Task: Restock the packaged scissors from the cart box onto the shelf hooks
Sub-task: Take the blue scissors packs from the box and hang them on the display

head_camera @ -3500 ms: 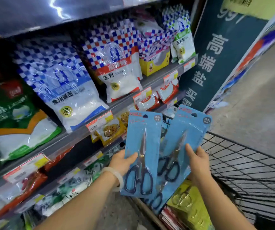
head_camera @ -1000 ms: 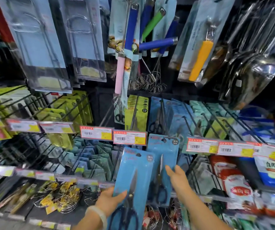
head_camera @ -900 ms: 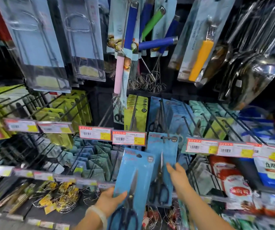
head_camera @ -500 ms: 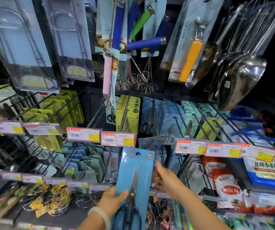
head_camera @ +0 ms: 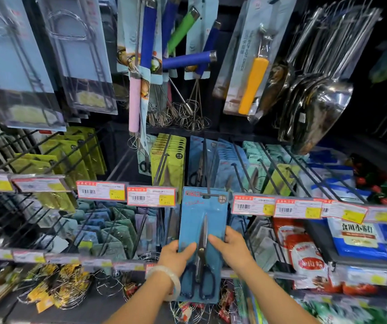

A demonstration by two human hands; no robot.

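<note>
Hands (head_camera: 176, 254) hiding scissors pkg (head_camera: 203, 220) sides

Both hands hold a blue carded pack of black-handled scissors (head_camera: 203, 232) at a black metal shelf hook (head_camera: 207, 174): left hand (head_camera: 176, 254), right hand (head_camera: 231, 247).

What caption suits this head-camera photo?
Both hands, left hand and right hand, hold a blue scissors pack at a shelf hook.

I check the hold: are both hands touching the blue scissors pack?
Touching. Head view: left hand and right hand both grip the blue scissors pack.
</note>
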